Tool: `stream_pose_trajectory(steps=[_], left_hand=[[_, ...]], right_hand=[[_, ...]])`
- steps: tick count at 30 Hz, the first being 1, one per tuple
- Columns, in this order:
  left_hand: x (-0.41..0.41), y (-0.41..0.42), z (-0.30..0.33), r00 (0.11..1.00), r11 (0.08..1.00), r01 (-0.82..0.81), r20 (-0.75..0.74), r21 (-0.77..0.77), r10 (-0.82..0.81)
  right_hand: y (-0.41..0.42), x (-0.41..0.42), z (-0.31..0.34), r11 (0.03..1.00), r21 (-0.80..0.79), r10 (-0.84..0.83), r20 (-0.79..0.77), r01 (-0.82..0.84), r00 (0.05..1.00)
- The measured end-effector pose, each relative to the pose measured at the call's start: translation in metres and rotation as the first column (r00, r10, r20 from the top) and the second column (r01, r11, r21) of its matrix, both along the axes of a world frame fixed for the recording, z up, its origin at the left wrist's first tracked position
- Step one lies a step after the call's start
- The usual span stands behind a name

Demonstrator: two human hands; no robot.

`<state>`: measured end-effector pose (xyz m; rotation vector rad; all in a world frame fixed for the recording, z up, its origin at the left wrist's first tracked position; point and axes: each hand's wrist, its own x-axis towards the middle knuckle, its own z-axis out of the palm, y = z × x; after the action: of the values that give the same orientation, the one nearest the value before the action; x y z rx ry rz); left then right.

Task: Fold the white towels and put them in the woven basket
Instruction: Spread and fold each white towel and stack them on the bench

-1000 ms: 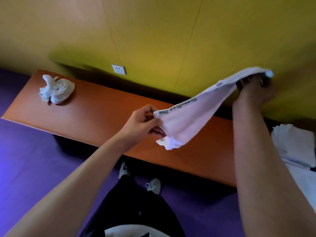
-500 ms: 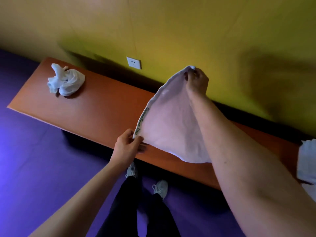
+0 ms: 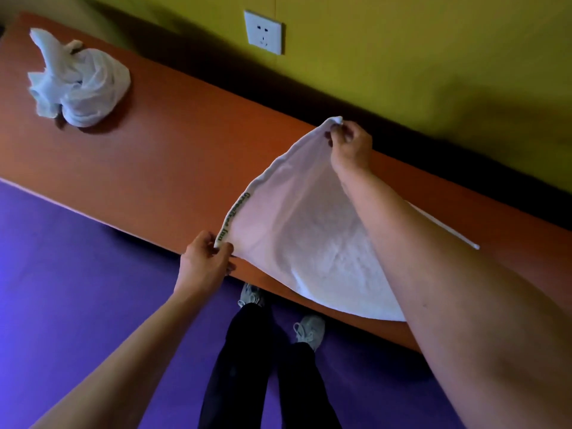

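Observation:
A white towel [image 3: 312, 239] with green lettering along one hem lies spread over the orange table [image 3: 173, 168], its near part hanging past the table's front edge. My left hand [image 3: 205, 261] pinches the near-left corner at the front edge. My right hand [image 3: 349, 144] pinches the far corner, held slightly above the table near the wall. My right forearm covers the towel's right part. A second white towel [image 3: 79, 85] sits crumpled at the table's far left. No woven basket is in view.
A yellow wall with a white socket [image 3: 263, 32] runs behind the table. The floor [image 3: 77, 289] is purple. My legs and grey shoes [image 3: 309, 331] stand just under the table's front edge.
Both hands have lowered the towel from the air onto the table, so it now lies spread. The view has tilted down and closer to the table.

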<state>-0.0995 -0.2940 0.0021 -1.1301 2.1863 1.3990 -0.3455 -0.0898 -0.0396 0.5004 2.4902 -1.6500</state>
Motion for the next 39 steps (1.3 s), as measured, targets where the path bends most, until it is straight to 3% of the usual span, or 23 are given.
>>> stream_pose_trajectory(steps=[8, 17, 20, 23, 26, 29, 32, 39], left_hand=[[-0.056, -0.049, -0.028, 0.995, 0.983, -0.08, 0.046, -0.166, 0.088], [-0.075, -0.084, -0.062, 0.982, 0.964, -0.106, 0.129, -0.243, 0.14], [-0.072, -0.065, -0.062, 0.99, 0.952, -0.001, 0.132, -0.307, 0.044], [-0.062, -0.027, -0.064, 0.973, 0.942, 0.223, 0.111, -0.251, -0.201], [-0.042, 0.02, -0.071, 0.886, 0.868, 0.463, 0.079, -0.179, -0.456], [-0.02, 0.072, -0.077, 0.747, 0.698, 0.651, 0.087, -0.3, -0.659], [0.0, 0.124, -0.081, 0.623, 0.557, 0.735, 0.061, -0.388, -0.78], [0.038, 0.241, -0.1, 0.393, 0.332, 0.822, 0.039, -0.464, -0.919]], right_hand=[[-0.055, -0.05, -0.018, 1.0, -0.021, 0.021, -0.054, -0.023, 0.998], [-0.076, -0.055, -0.038, 0.964, -0.067, 0.265, 0.12, -0.259, 0.957], [-0.045, -0.019, -0.036, 0.964, -0.008, 0.261, 0.204, -0.265, 0.943], [0.001, 0.025, -0.046, 0.964, 0.098, 0.217, 0.259, -0.249, 0.941], [0.051, 0.069, -0.055, 0.957, 0.178, 0.161, 0.327, -0.228, 0.931], [0.097, 0.105, -0.054, 0.944, 0.231, 0.142, 0.36, -0.235, 0.922], [0.141, 0.131, -0.051, 0.944, 0.231, 0.138, 0.369, -0.235, 0.919], [0.267, 0.177, -0.055, 0.92, 0.319, 0.108, 0.354, -0.228, 0.929]])
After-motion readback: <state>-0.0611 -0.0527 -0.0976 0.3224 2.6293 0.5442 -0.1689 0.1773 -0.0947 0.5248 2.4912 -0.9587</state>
